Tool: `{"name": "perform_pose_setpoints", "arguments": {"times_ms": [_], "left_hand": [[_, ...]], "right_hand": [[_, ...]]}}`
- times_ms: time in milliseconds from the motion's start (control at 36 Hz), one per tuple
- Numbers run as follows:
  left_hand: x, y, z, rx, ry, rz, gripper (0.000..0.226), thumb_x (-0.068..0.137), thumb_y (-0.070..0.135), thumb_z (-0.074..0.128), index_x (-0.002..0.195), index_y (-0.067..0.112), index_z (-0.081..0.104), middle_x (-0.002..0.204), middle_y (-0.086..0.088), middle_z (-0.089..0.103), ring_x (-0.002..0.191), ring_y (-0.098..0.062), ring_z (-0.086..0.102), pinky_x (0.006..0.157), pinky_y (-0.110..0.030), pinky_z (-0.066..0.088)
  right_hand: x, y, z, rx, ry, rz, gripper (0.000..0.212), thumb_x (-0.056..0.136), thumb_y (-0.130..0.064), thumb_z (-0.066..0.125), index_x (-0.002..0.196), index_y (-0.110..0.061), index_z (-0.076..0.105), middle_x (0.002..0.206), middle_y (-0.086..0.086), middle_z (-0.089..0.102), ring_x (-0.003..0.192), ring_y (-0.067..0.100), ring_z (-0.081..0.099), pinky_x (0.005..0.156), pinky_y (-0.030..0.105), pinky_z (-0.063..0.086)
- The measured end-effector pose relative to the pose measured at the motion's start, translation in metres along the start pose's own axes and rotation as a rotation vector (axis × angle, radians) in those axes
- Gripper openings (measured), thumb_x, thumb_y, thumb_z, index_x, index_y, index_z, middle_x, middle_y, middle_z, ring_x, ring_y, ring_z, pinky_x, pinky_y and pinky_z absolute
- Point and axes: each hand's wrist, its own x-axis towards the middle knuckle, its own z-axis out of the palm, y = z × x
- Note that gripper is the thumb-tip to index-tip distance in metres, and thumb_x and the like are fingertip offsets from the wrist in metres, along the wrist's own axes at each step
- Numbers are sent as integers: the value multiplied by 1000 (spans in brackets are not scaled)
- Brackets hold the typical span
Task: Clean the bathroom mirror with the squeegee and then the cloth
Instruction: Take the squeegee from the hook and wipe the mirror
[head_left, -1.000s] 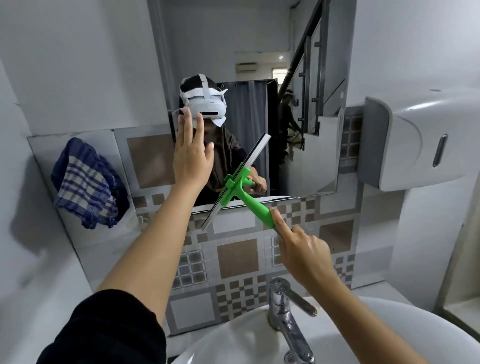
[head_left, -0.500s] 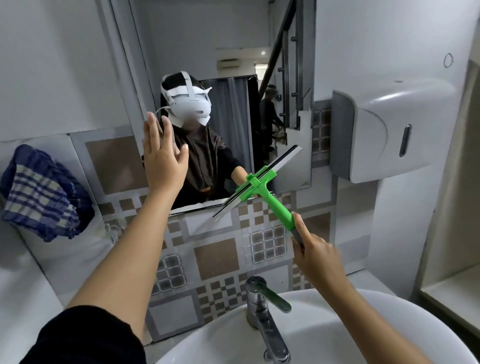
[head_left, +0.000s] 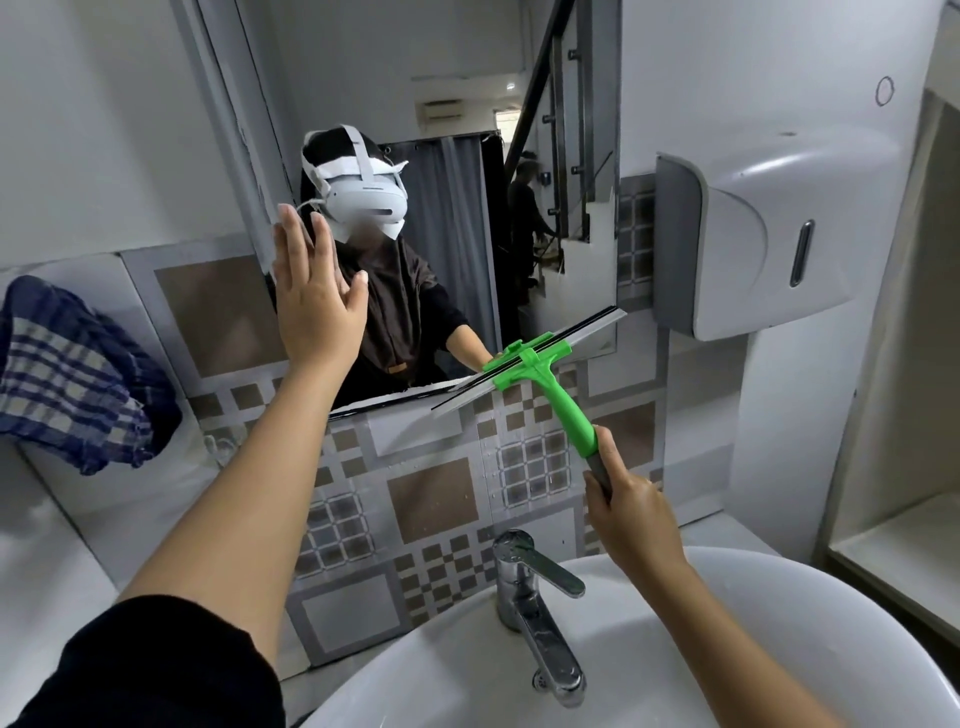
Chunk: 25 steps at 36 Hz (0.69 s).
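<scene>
At the far left of the wall, a blue checked cloth (head_left: 72, 379) hangs bunched and untouched, soft and limp by the look of it; it could be gathered anywhere along its folds. Next, the left hand (head_left: 314, 299) is raised with fingers spread and nothing in it, palm toward the lower left part of the mirror (head_left: 452, 104); whether it touches the glass cannot be told. The mirror itself is rigid, smooth and judged fragile, so pressure should stay even. At its lower right corner the squeegee (head_left: 535, 366) lies tilted, its blade across the mirror's bottom edge, partly over glass and partly over the patterned tiles (head_left: 431, 499) below. The tool appears light and stiff, its rubber edge alone flexible. The right hand (head_left: 631, 512) is closed around the low grey end of the handle, thumb laid along the green shaft; a hold nearer the head would likely give firmer blade pressure. Below stand the tap (head_left: 535, 613) and basin (head_left: 779, 649); at far right, a wall dispenser (head_left: 769, 234).
</scene>
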Motion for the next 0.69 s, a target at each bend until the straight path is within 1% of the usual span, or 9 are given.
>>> {"name": "perform_pose_setpoints", "arguments": {"times_ms": [56,139,250,333,500,556,639,667,694], "left_hand": [[0,-1,-1,0,-10,2,68,93,31,50,149,16,14,157,-13,3,145,-29,3,116,-35,13],[0,-1,-2,-4,-20,2,69,93,31,51,148,15,13,157,-14,3,145,-29,3,116,-41,20],[-2,1,-3,-1,-29,-7,69,93,30,51,149,14,12,157,-14,3,145,-28,2,115,-42,22],[-5,0,-3,4,-41,-8,70,93,29,53,148,14,12,157,-14,2,144,-28,2,115,-44,22],[-16,11,-8,-57,-49,-55,63,93,28,51,147,12,22,157,-11,5,145,-24,5,115,-38,20],[-21,21,-13,-127,-47,-60,58,94,26,50,145,11,26,157,-10,12,144,-23,12,114,-33,22],[-28,40,-22,-269,-92,29,52,96,21,48,143,7,30,153,-12,24,141,-22,22,109,-9,20],[-32,46,-24,-274,-103,95,51,96,23,47,142,7,32,151,-12,28,140,-22,25,110,-12,22],[-35,51,-26,-266,-115,167,50,96,26,45,141,8,34,150,-11,31,139,-21,27,112,-25,28]], "right_hand": [[-2,3,0,16,-8,24,60,97,-24,43,148,-25,13,70,4,54,51,10,46,42,18,34],[-6,7,0,44,-2,54,58,96,-24,44,148,-26,16,70,4,53,51,7,43,41,17,26],[-13,12,-1,40,0,89,57,95,-22,45,147,-26,20,62,3,49,49,12,43,40,22,30],[-22,13,-3,84,31,82,58,94,-22,48,146,-27,22,60,1,48,48,10,43,42,24,32],[-30,3,-11,172,122,-55,61,90,-17,57,143,-26,26,55,0,50,41,9,43,38,18,31],[-27,-2,-15,183,118,-129,63,89,-16,59,143,-24,27,56,1,54,40,13,46,38,25,41],[-17,-11,-22,216,99,-223,64,88,-16,61,143,-24,28,69,5,63,46,15,52,44,38,52],[-13,-14,-26,226,93,-264,65,88,-16,61,142,-25,27,74,5,65,48,14,53,46,38,54],[-8,-16,-29,229,86,-310,65,88,-17,61,142,-25,26,78,6,67,51,14,55,48,38,55]]}}
